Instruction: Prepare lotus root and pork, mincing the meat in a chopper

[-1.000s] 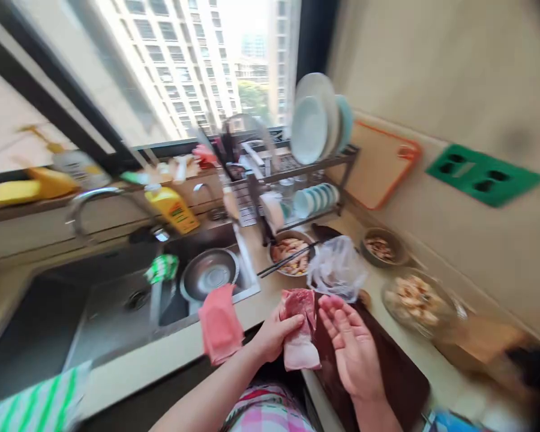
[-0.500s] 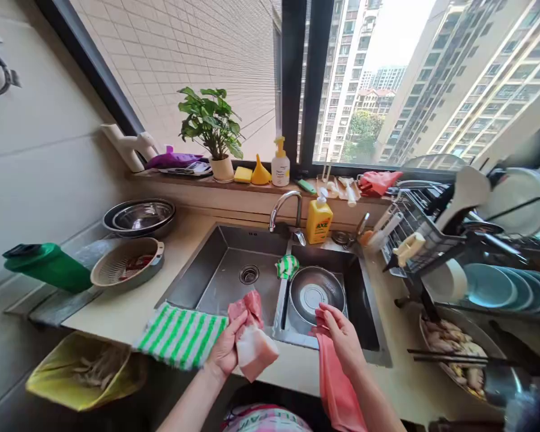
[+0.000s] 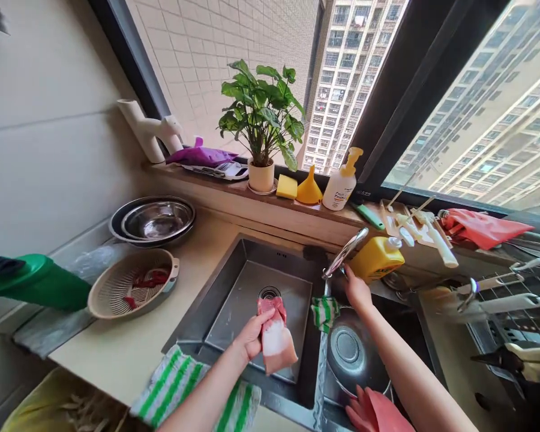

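Observation:
My left hand [image 3: 251, 337] is closed around a piece of raw pork [image 3: 276, 336], red meat at the top and pale fat and skin below, above the left sink basin [image 3: 234, 300]. At the faucet [image 3: 348, 249], my right hand [image 3: 358, 291] grips the lever behind the spout; its fingertips are partly hidden. A stream of water seems to fall from the spout along the basin divider. Beside it hangs a green-and-white striped cloth [image 3: 324, 313]. Below my right forearm, a metal pan [image 3: 348, 354] sits in the right basin.
Near my left forearm a striped towel [image 3: 175, 384] lies on the counter edge. A colander [image 3: 108, 294] with red packets and nested metal bowls [image 3: 157, 219] stand left. A yellow detergent bottle [image 3: 378, 258] is behind the faucet; pink rubber gloves [image 3: 380, 411] hang at front.
My right hand has moved from over the right basin up to the faucet lever. My left hand has carried the pork over the left basin. The view has turned left and tilted.

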{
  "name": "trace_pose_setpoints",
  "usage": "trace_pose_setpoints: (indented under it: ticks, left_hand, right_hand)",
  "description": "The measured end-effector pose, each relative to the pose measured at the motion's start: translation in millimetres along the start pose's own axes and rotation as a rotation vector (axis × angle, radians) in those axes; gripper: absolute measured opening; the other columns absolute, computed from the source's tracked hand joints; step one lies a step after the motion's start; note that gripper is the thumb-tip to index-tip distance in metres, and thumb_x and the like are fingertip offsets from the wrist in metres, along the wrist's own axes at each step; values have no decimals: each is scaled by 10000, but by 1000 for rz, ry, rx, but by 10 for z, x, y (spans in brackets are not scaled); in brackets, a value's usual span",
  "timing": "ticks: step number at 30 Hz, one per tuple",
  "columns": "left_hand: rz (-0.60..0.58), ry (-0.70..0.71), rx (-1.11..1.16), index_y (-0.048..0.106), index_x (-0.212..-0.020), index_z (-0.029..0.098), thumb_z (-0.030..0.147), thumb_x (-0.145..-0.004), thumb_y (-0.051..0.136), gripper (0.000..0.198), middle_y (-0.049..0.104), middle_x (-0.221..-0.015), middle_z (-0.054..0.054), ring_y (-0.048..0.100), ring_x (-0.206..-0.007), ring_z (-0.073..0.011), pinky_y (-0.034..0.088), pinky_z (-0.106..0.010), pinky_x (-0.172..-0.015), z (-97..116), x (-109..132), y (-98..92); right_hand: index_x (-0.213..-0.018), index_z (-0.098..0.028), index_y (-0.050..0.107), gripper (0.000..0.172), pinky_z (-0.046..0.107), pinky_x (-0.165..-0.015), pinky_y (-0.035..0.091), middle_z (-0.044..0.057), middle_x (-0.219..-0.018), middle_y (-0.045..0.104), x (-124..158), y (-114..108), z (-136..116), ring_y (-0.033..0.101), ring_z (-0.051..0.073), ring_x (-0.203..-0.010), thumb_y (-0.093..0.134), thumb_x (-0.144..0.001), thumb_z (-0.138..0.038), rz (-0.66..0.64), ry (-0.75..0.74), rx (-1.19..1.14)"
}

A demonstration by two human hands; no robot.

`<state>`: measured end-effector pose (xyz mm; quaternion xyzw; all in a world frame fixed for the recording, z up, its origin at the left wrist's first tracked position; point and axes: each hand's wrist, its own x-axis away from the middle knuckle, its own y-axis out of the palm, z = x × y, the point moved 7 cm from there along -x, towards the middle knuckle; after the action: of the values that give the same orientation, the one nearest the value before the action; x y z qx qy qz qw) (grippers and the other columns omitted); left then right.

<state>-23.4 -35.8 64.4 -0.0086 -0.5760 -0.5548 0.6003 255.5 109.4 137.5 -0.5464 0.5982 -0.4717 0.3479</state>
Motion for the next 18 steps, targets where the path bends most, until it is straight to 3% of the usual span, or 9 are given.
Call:
trace_pose_setpoints:
  ticks: [4, 7, 9, 10, 12, 14, 16, 18]
  left_hand:
    - [-150, -61, -80, 658, -782, 73, 166, -676, 695, 146, 712, -747, -119, 663, -637, -183, 501, -281, -685, 10, -294, 195]
    - [-231, -22, -178, 649, -858, 78, 125, -626, 699, 242, 708, -793, -122, 646, -648, -184, 486, -286, -662, 41, -399, 381]
    - [-225, 11, -250, 629, -916, 110, 124, -625, 703, 301, 696, -775, -94, 623, -616, -177, 472, -293, -642, 39, -445, 484]
    - [-201, 40, -288, 620, -936, 129, 116, -627, 701, 320, 688, -770, -79, 615, -615, -178, 467, -298, -647, 39, -465, 524]
    - [-152, 145, -356, 617, -933, 159, 59, -606, 693, 350, 671, -804, -68, 620, -706, -203, 461, -311, -717, 58, -484, 603]
    - [-120, 290, -405, 635, -909, 170, -19, -552, 684, 407, 650, -888, -84, 599, -921, -256, 425, -318, -855, 97, -467, 666]
    - [-95, 409, -470, 654, -923, 165, -45, -517, 699, 459, 622, -973, -105, 524, -1088, -288, 351, -312, -970, 130, -428, 691]
    - [-53, 464, -531, 650, -984, 161, 15, -541, 742, 475, 604, -1018, -112, 508, -1113, -287, 319, -322, -1008, 151, -411, 663]
  right_hand:
    - [-1279, -203, 538, 472, 392, -761, 439, 164, -891, 681, -126, -49, 4, 648, 302, -888, 443, -825, -110, -31, 5, 63]
    - [-1269, -189, 537, 467, 456, -884, 400, 204, -1087, 632, 24, 51, -147, 551, 347, -1107, 519, -804, -152, 7, -16, 42]
    - [-1238, -196, 556, 510, 472, -985, 345, 190, -1258, 548, 247, 271, -395, 414, 354, -1260, 643, -737, -236, 19, -80, -170]
    - [-1194, -199, 584, 516, 466, -1003, 345, 171, -1271, 546, 368, 431, -529, 404, 341, -1272, 690, -697, -287, -14, -94, -388]
    - [-1143, -220, 596, 514, 419, -947, 428, 114, -1161, 626, 576, 878, -740, 522, 279, -1171, 705, -672, -396, -240, 46, -866]
    - [-1073, -206, 605, 462, 384, -819, 505, 84, -976, 688, 677, 1179, -880, 632, 242, -977, 644, -703, -480, -362, 187, -1126]
    - [-952, -179, 623, 407, 350, -704, 529, 75, -802, 696, 637, 1266, -910, 667, 226, -811, 576, -738, -522, -381, 241, -1205]
    - [-829, -166, 625, 388, 326, -644, 525, 78, -704, 682, 540, 1218, -862, 667, 221, -730, 549, -743, -537, -364, 241, -1227]
